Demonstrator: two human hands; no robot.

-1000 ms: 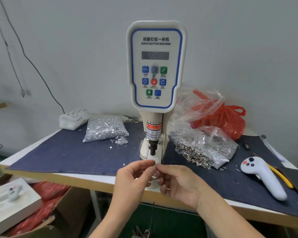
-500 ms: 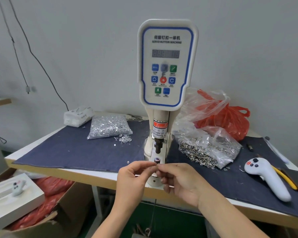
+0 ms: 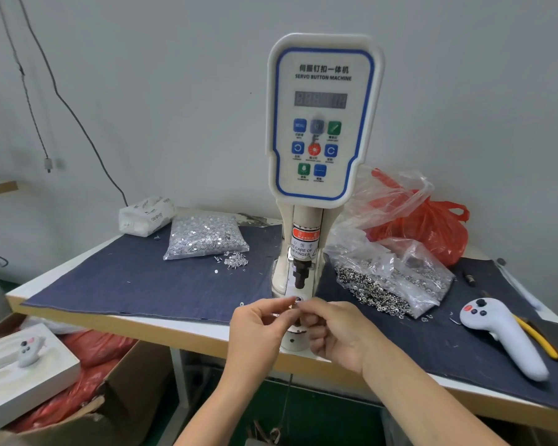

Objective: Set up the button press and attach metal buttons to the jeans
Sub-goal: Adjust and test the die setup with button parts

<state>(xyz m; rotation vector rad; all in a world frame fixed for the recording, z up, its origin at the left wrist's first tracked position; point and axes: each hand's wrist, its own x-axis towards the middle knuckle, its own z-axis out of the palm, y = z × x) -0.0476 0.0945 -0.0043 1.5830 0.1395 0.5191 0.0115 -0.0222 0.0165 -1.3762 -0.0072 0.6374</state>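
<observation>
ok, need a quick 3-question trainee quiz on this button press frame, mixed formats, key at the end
1. True or false: both hands, left hand and right hand, meet at the lower die of the button press.
2. Which bag lies on the person's right of the press? A) bag of flat silver tacks B) bag of ring-shaped buttons
3. Fill in: the table is covered with dark blue ____.

Key: 1 true; 2 B; 3 denim.

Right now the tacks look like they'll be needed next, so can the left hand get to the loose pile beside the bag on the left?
Probably yes. The loose tacks lie in the open on the denim cloth, with nothing between them and the left hand. That hand is pinching a small metal piece, though, so it would have to let go first.
</observation>
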